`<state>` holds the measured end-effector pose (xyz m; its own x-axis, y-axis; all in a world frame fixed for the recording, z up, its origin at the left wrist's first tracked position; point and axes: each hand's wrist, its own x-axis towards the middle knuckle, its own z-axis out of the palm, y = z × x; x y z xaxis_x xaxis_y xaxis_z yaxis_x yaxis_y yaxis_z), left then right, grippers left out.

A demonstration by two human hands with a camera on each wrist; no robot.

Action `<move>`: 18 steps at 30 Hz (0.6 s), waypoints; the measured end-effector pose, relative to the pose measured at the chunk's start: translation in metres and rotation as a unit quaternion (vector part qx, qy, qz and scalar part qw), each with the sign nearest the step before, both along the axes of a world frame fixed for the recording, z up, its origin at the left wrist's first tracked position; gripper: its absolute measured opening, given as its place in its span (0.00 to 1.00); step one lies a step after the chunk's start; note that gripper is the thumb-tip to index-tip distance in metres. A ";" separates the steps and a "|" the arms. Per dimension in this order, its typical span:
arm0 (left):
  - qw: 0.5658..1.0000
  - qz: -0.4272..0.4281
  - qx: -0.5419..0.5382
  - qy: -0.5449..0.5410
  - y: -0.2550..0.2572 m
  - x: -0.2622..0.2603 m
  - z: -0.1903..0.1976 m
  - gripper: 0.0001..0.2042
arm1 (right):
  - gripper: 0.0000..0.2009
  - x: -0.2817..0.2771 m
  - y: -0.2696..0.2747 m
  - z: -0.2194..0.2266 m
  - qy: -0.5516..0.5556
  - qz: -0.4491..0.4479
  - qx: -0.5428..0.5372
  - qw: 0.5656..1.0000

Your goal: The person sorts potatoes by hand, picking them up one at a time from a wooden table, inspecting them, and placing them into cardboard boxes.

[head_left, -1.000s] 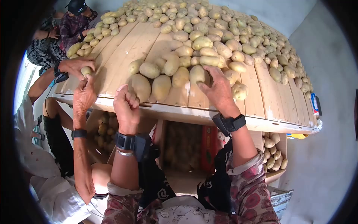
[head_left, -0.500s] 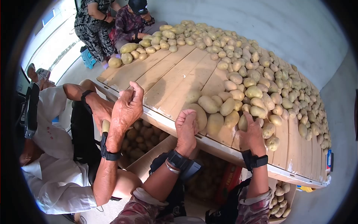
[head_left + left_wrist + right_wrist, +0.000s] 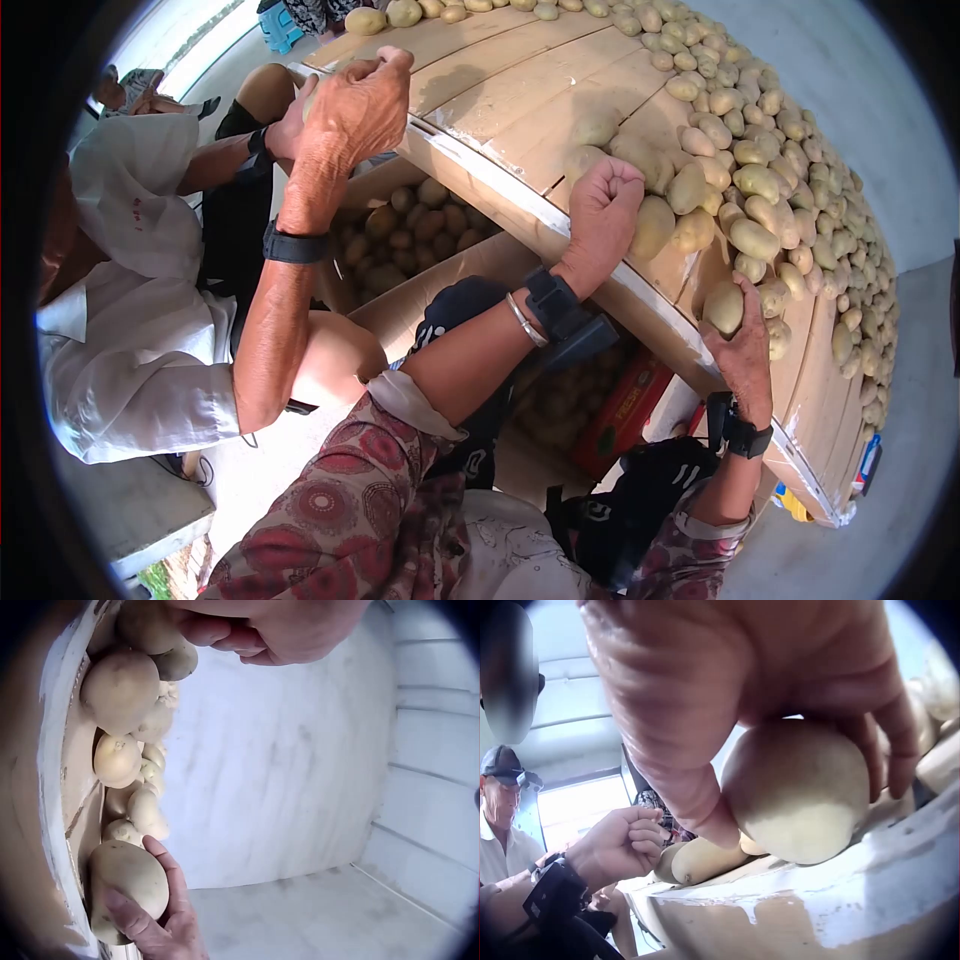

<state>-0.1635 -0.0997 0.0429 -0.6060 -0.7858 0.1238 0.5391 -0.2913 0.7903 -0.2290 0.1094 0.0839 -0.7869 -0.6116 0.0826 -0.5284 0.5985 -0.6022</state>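
Observation:
At the table's near edge my right hand [image 3: 743, 350] grips a large potato [image 3: 723, 307] between thumb and fingers. Seen from the right wrist, that pale, smooth potato [image 3: 799, 799] sits low over the white-painted edge. My left hand [image 3: 605, 215] hovers by the same edge, further left, its fingers curled into the palm with nothing visible in them. Right behind it lie several big potatoes [image 3: 653, 227] on the boards. In the left wrist view the left hand [image 3: 277, 630] shows at the top, over the row of potatoes [image 3: 120, 690].
A large potato heap [image 3: 760, 180] covers the far right of the plank table [image 3: 520, 90]. On my left a person in a white shirt [image 3: 150, 330] works with both hands raised at the edge. Below stand a box of potatoes [image 3: 410, 235] and a red carton [image 3: 625, 415].
The head view has swung left. My right hand has drawn the potato from the cluster toward the table edge. The neighbour's hands have risen; my left hand stays curled.

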 end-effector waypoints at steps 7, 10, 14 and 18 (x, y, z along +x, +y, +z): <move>0.982 -0.095 -0.162 -0.015 0.019 -0.001 -0.003 0.03 | 0.29 -0.005 -0.003 -0.012 0.077 0.057 -0.067 0.993; 0.987 -0.145 0.041 -0.048 0.010 0.002 0.004 0.02 | 0.28 -0.007 -0.002 -0.013 0.080 0.059 -0.056 0.993; 0.961 -0.244 0.073 -0.104 0.001 0.006 0.002 0.01 | 0.29 -0.007 0.001 -0.014 0.078 0.048 -0.045 0.995; 0.956 -0.258 -0.012 -0.142 0.002 0.006 0.007 0.02 | 0.32 -0.009 0.000 -0.015 0.121 0.040 -0.021 0.992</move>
<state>-0.1572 -0.0977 0.0501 -0.9236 -0.3727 -0.0893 0.0916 -0.4410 0.8928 -0.2381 0.1091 0.0687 -0.6893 -0.6639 0.2901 -0.7059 0.5253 -0.4750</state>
